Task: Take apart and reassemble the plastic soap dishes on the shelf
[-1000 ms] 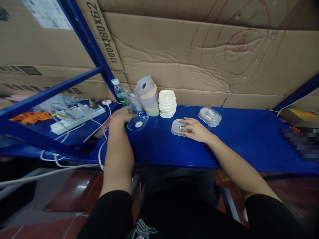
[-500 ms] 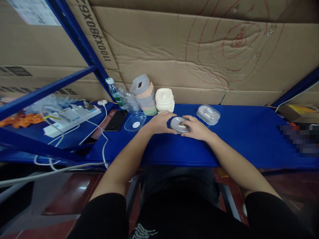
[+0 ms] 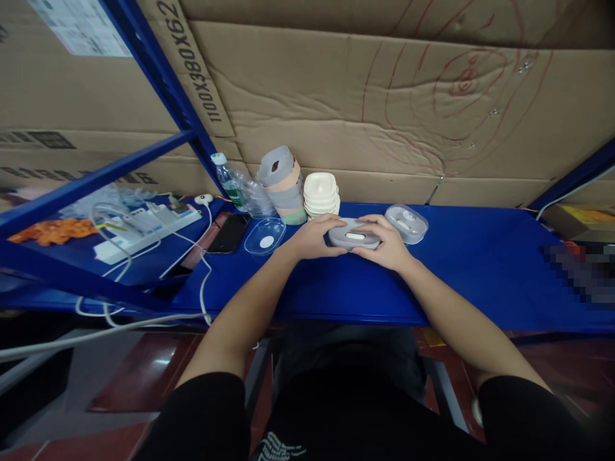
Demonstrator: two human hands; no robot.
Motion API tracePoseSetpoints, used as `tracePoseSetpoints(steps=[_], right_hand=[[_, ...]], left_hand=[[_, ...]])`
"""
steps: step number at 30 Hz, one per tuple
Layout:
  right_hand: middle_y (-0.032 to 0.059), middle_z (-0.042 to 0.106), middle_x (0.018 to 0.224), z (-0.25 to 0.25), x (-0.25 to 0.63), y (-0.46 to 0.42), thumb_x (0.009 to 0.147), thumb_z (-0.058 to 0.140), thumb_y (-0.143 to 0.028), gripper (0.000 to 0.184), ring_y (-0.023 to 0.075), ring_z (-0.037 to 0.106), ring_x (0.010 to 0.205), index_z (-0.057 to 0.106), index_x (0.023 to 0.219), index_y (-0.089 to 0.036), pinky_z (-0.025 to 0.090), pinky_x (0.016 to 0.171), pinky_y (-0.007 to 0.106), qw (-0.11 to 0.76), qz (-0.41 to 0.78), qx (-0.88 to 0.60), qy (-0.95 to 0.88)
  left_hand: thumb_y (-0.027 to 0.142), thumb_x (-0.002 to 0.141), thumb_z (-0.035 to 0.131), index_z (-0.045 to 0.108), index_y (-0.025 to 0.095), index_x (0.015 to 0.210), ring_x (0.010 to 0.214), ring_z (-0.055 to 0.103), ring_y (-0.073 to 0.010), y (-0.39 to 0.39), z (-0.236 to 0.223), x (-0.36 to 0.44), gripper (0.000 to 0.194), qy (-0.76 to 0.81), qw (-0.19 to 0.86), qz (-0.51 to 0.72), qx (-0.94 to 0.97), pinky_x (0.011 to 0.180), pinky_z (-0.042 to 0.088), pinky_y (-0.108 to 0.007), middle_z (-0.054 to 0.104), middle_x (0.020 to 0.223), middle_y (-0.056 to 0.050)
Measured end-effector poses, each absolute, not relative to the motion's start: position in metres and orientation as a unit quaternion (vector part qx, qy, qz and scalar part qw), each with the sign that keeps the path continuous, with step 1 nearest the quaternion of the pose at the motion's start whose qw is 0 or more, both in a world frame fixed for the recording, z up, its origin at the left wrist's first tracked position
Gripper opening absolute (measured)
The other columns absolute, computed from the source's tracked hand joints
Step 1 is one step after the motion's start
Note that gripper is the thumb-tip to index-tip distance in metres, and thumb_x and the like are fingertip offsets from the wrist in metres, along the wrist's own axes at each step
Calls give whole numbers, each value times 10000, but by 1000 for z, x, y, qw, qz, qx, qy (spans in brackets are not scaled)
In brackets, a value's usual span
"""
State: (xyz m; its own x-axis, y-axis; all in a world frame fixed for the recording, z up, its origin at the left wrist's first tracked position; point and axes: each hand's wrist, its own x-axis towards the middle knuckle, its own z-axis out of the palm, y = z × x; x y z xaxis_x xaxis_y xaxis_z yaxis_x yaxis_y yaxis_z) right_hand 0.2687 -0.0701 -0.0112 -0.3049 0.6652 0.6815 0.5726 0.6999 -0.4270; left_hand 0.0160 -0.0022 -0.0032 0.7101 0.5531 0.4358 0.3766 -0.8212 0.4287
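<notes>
A grey oval container (image 3: 343, 240) lies on the blue table in front of me, with a cream bar-shaped handle (image 3: 355, 236) showing at the middle of its top. My left hand (image 3: 314, 238) closes on its left end, thumb at the near side and fingers at the far side. At the opposite end, my right hand (image 3: 388, 244) grips it the same way. Just behind my right hand stands a similar oval container (image 3: 414, 225) with a pale top handle. Left of my left hand lies a clear oval lid (image 3: 254, 242) bearing a white round sticker.
Behind my left hand stand stacked cream lids (image 3: 321, 187), a leaning stack of coloured sleeves (image 3: 288, 182), clear plastic tubs (image 3: 257, 198) and a water bottle (image 3: 225, 176). A phone (image 3: 229, 233), power strip (image 3: 144, 234) and cables lie left. Cardboard (image 3: 307, 83) backs the table.
My right hand has moved off the container's top to its right end, so the handle and more of the top now show. The whole view has shifted slightly.
</notes>
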Motion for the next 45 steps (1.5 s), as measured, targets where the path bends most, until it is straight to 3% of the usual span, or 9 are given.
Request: tracePoseSetpoints(steps=[4, 9, 17, 26, 30, 33, 37, 42, 45], right_hand=[[133, 594, 1389, -13, 270, -68, 789, 804, -668, 628, 350, 613, 1293, 687, 1279, -294, 503, 1110, 597, 425, 74, -401, -808], [183, 439, 1569, -25, 271, -60, 694, 802, -785, 1083, 431, 435, 1474, 416, 1579, -295, 366, 1197, 693, 370, 120, -472, -791], [199, 397, 1563, -37, 275, -54, 589, 912, -702, 1240, 454, 430, 1473, 358, 1617, -287, 400, 1187, 673, 320, 145, -490, -798], [191, 418, 1565, -30, 275, -59, 597, 934, -654, 1229, 466, 479, 1439, 353, 1621, -302, 449, 1142, 677, 286, 119, -491, -814], [163, 502, 1517, -22, 275, -59, 749, 812, -708, 951, 406, 528, 1408, 480, 1537, -291, 443, 1162, 642, 348, 116, -457, -810], [143, 629, 1394, -17, 272, -62, 811, 762, -699, 731, 367, 620, 1292, 621, 1381, -264, 497, 1113, 598, 404, 81, -450, -792], [115, 748, 1154, -15, 271, -67, 769, 783, -714, 707, 351, 708, 1075, 662, 1286, -246, 567, 976, 570, 466, 46, -480, -742], [87, 768, 960, -14, 273, -69, 914, 584, -726, 535, 293, 717, 862, 698, 1094, -235, 594, 823, 492, 529, 51, -505, -680], [63, 759, 899, -13, 271, -70, 974, 512, -692, 488, 262, 707, 822, 693, 1016, -240, 591, 781, 446, 550, 72, -507, -659]], left_hand=[[501, 735, 861, 741, 227, 1194, 1245, 662, -294, -2, -1, 13, 548, 276, 170, 289, 901, 1111, 512, -467, 662, 1360, -124], [524, 726, 864, 764, 228, 1109, 1192, 680, -284, 3, 0, 10, 495, 314, 173, 283, 889, 1066, 533, -457, 701, 1291, -105], [543, 651, 912, 773, 246, 1061, 1086, 703, -254, 3, -6, 14, 525, 325, 170, 260, 893, 998, 561, -422, 701, 1311, -86], [540, 635, 929, 759, 245, 1028, 1151, 697, -276, 5, -11, 16, 520, 307, 175, 300, 886, 1038, 544, -465, 711, 1279, -95], [520, 671, 922, 753, 234, 1066, 1212, 676, -277, 7, -11, 14, 517, 307, 192, 327, 873, 1064, 538, -464, 688, 1339, -118], [523, 725, 891, 745, 222, 1116, 1236, 669, -283, 7, -8, 12, 515, 309, 206, 343, 863, 1055, 548, -458, 670, 1380, -138], [516, 854, 783, 742, 206, 1090, 1269, 653, -281, 2, -1, 13, 392, 262, 177, 349, 882, 1092, 520, -464, 665, 1379, -142], [447, 1031, 544, 699, 222, 1228, 1099, 706, -213, -13, 9, 19, 337, 237, 142, 373, 886, 997, 563, -401, 736, 1231, -106], [425, 1053, 508, 682, 239, 1282, 1109, 704, -211, -18, 13, 21, 343, 246, 119, 370, 888, 1012, 553, -405, 750, 1225, -95]])
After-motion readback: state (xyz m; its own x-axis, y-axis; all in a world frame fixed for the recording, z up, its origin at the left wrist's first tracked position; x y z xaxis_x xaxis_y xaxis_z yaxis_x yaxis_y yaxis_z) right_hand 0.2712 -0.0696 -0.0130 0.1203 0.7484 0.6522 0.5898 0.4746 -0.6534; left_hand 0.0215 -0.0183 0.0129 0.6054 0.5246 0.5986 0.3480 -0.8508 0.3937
